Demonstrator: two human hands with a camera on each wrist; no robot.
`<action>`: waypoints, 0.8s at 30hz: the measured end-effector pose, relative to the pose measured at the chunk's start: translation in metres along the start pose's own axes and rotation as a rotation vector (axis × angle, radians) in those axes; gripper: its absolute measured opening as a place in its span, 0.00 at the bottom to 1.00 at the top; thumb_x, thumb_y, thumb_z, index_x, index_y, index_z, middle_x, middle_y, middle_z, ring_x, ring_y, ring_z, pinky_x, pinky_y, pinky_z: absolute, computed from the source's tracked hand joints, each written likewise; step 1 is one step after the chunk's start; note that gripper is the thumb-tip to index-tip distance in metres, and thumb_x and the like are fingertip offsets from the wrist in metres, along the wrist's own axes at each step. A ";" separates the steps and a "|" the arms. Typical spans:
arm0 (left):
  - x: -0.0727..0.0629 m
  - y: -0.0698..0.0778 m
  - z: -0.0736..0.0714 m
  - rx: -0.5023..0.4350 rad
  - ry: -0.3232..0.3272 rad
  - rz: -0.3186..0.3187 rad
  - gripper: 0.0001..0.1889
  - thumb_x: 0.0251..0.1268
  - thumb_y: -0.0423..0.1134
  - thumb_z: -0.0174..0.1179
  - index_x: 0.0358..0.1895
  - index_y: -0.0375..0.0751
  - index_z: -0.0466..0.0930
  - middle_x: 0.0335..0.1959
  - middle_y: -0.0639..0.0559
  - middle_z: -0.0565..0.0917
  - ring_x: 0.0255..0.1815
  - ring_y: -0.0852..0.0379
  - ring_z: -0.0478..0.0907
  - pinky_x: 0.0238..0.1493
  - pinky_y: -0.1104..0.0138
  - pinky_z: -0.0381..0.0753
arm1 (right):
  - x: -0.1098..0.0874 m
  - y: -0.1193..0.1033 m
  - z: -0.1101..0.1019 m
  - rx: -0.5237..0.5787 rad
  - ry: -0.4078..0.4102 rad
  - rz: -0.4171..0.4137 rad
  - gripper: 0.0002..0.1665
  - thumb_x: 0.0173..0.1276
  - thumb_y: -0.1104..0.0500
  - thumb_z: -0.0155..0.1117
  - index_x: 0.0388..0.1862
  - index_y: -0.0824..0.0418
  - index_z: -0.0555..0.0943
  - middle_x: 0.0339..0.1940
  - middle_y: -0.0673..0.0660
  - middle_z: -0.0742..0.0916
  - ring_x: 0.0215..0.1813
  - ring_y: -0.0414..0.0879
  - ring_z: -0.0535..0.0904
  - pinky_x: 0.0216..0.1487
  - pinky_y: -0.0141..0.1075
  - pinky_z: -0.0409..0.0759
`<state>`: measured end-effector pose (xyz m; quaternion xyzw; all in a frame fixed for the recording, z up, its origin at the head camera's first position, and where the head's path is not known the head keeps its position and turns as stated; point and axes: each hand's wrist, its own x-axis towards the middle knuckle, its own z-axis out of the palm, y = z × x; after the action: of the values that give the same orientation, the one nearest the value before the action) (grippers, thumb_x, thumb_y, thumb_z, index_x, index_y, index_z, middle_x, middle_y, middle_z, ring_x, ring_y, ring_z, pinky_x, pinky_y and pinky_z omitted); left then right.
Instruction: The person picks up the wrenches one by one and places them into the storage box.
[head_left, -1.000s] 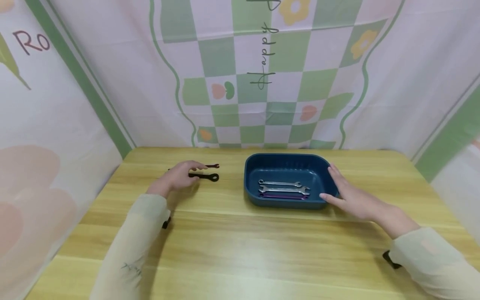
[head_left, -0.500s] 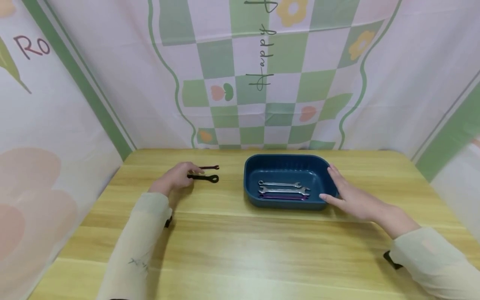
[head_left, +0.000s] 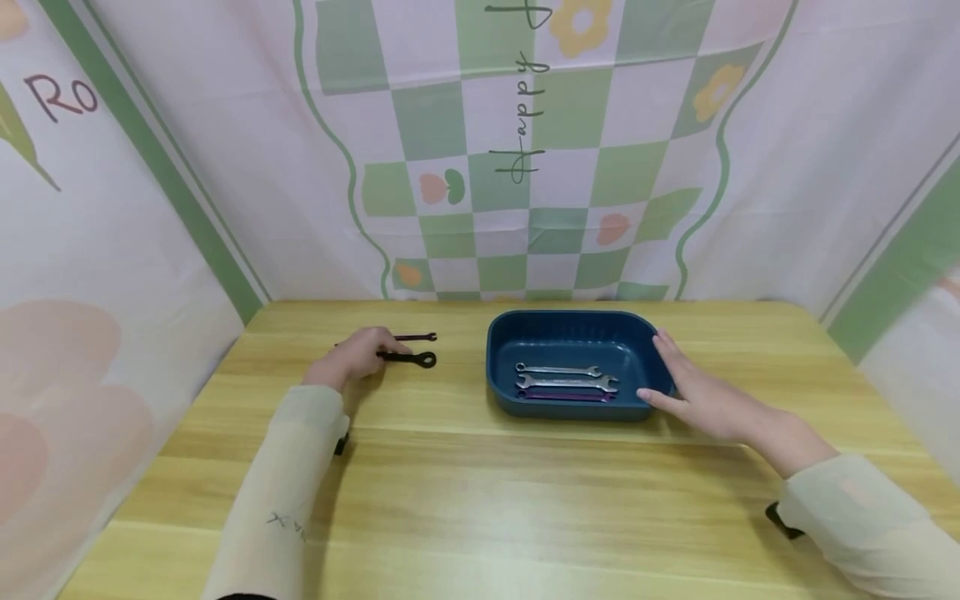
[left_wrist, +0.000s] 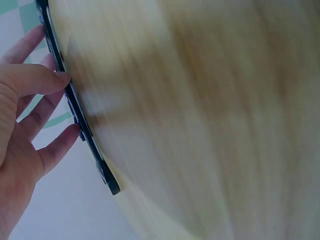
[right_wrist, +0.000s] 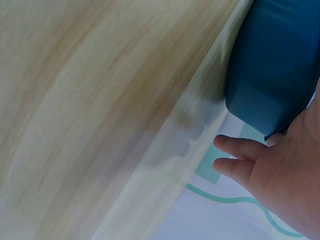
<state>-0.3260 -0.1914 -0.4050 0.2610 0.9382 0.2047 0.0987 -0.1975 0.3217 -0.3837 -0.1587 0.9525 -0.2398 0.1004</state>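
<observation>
The patterned curtain (head_left: 570, 250) forms the back of the site, lettered "Happy" and printed with green checks. Before it stands the wood-grain table (head_left: 480, 492). Two pale sleeves (head_left: 277, 475) reach in over it, one from each side. The blue basin (head_left: 577, 410) sits right of centre towards the rear edge of the table. At its right end I note the right hand (head_left: 708, 402), fingers extended and thumb spread apart, touching the rim without gripping it. The left hand (head_left: 358, 352) is well to the left of the basin, its thumb on one side of the black wrench (head_left: 408, 358) and fingertips on the other — a pinch grip, little gap beyond the shank. The wrench's ring end points towards the basin; whether it clears the table I cannot tell. Inside the basin three wrenches lie roughly parallel: a double-ended silver wrench (head_left: 567, 382) in the middle, a purple wrench (head_left: 566, 397) nearest the front wall, and a smaller silver wrench (head_left: 558, 370) behind. Smallest — a slim dark wrench (head_left: 417, 337), just behind the left hand and partly hidden by it.
</observation>
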 end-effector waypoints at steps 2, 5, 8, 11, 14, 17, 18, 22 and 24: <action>0.000 -0.001 0.000 -0.003 0.005 0.000 0.31 0.55 0.11 0.52 0.58 0.40 0.87 0.52 0.38 0.83 0.58 0.38 0.78 0.64 0.48 0.75 | 0.000 0.000 0.000 -0.001 -0.001 0.002 0.58 0.80 0.37 0.52 0.83 0.64 0.29 0.83 0.65 0.34 0.79 0.76 0.42 0.72 0.70 0.48; -0.001 -0.003 0.000 -0.002 0.009 0.004 0.31 0.55 0.10 0.51 0.58 0.39 0.86 0.51 0.39 0.84 0.57 0.39 0.79 0.63 0.48 0.77 | 0.000 0.000 0.000 -0.002 -0.005 0.004 0.58 0.80 0.37 0.52 0.83 0.63 0.29 0.83 0.65 0.34 0.79 0.76 0.42 0.72 0.70 0.48; -0.001 -0.003 0.000 0.000 0.005 0.006 0.31 0.55 0.10 0.52 0.58 0.40 0.87 0.50 0.39 0.84 0.56 0.40 0.79 0.62 0.49 0.77 | 0.001 0.000 0.000 -0.008 -0.007 0.009 0.58 0.80 0.37 0.52 0.83 0.63 0.28 0.83 0.64 0.34 0.79 0.75 0.42 0.72 0.70 0.48; -0.001 -0.003 0.000 0.003 -0.004 0.005 0.31 0.54 0.10 0.52 0.58 0.40 0.87 0.48 0.41 0.84 0.54 0.41 0.80 0.61 0.50 0.78 | 0.001 0.001 0.000 -0.014 -0.007 0.010 0.58 0.80 0.37 0.52 0.83 0.63 0.28 0.83 0.64 0.34 0.79 0.75 0.42 0.72 0.70 0.49; -0.001 -0.003 -0.001 0.015 -0.011 0.012 0.32 0.53 0.11 0.53 0.58 0.40 0.87 0.47 0.42 0.84 0.52 0.42 0.80 0.60 0.50 0.79 | 0.001 0.002 0.000 -0.011 -0.007 0.006 0.58 0.80 0.37 0.52 0.83 0.63 0.28 0.83 0.64 0.34 0.79 0.75 0.42 0.72 0.70 0.48; -0.002 -0.002 -0.002 0.026 -0.014 0.021 0.32 0.52 0.11 0.53 0.58 0.40 0.87 0.46 0.42 0.84 0.51 0.43 0.80 0.59 0.51 0.79 | 0.001 0.002 0.000 0.000 -0.005 0.001 0.58 0.80 0.38 0.53 0.83 0.63 0.28 0.83 0.64 0.33 0.79 0.75 0.41 0.72 0.70 0.48; -0.002 -0.002 -0.003 0.029 -0.015 0.025 0.32 0.52 0.11 0.53 0.58 0.39 0.87 0.46 0.42 0.84 0.51 0.43 0.80 0.59 0.51 0.80 | 0.001 0.002 0.000 0.003 -0.004 0.001 0.58 0.80 0.38 0.53 0.83 0.63 0.28 0.83 0.64 0.33 0.79 0.75 0.41 0.72 0.70 0.48; -0.004 -0.002 -0.004 0.021 -0.024 0.027 0.32 0.52 0.11 0.53 0.59 0.39 0.86 0.44 0.44 0.83 0.48 0.45 0.79 0.56 0.52 0.81 | 0.001 0.002 0.000 0.003 -0.003 0.001 0.58 0.80 0.37 0.52 0.83 0.63 0.28 0.83 0.64 0.33 0.79 0.75 0.42 0.72 0.71 0.48; -0.004 -0.002 -0.004 0.017 -0.032 0.021 0.33 0.51 0.10 0.53 0.59 0.38 0.86 0.44 0.44 0.83 0.47 0.46 0.79 0.55 0.52 0.81 | 0.001 0.002 0.000 -0.001 -0.004 0.002 0.59 0.80 0.37 0.52 0.83 0.62 0.28 0.83 0.64 0.33 0.79 0.75 0.42 0.72 0.71 0.49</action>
<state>-0.3246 -0.1966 -0.4022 0.2747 0.9355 0.1934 0.1092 -0.1985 0.3231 -0.3846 -0.1582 0.9526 -0.2388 0.1025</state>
